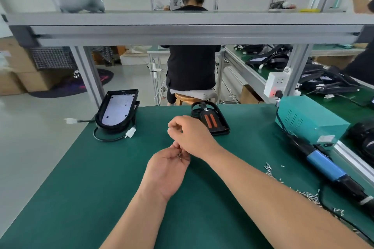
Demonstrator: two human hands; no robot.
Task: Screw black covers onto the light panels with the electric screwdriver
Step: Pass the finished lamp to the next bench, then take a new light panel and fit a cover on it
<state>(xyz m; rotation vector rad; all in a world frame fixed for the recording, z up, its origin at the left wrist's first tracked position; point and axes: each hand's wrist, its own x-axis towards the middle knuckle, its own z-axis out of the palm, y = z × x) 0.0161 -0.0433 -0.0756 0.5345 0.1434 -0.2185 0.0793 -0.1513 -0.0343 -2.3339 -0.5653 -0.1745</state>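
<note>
The left hand (168, 170) lies palm up over the green table (91, 188), fingers cupped around a few small screws (179, 155), while the right hand (190, 135) hangs just above it with fingers curled down at that palm; whether it pinches a screw cannot be told. Beyond them lies a black cover (210, 121) with two orange bars, and at the far left corner a stack of light panels (117, 111). The electric screwdriver (327, 166) rests at the right, among loose screws (310, 196).
</note>
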